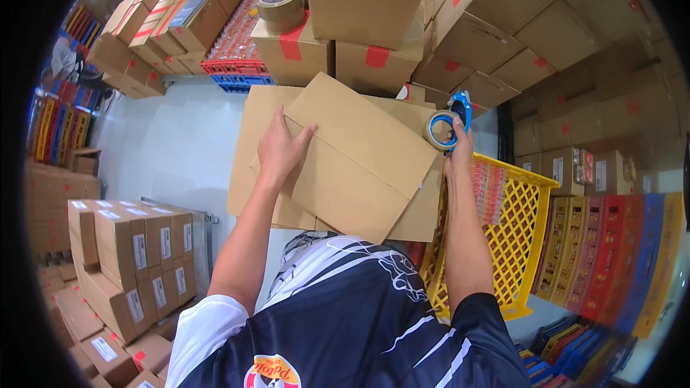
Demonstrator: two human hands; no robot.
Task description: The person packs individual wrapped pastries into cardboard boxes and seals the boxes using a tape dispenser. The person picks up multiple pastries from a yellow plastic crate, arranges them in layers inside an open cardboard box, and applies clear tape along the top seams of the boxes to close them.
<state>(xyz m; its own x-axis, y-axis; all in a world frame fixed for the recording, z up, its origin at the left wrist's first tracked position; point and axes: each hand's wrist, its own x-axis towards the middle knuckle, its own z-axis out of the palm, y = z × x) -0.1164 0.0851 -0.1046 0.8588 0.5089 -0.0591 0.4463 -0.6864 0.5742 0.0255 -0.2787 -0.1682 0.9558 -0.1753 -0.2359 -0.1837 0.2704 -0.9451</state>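
A flattened cardboard carton [356,156] lies askew in front of me, on top of wider flat cardboard [253,118]. My left hand [283,145] rests on the carton's left edge, thumb spread away from the fingers. Whether any fingertip reaches under that edge is hidden. In my right hand [460,148] is a blue handheld tape dispenser [461,103], held at the carton's right corner. It carries a roll of tape [431,130] that looks clear or tan.
Behind the cardboard stand closed cartons [377,62] sealed with red tape, one topped by large tape rolls [280,8]. A yellow plastic crate [512,248] holding packaged goods stands close on my right. Labelled boxes [137,248] are stacked at left. Farther off is a person [67,62].
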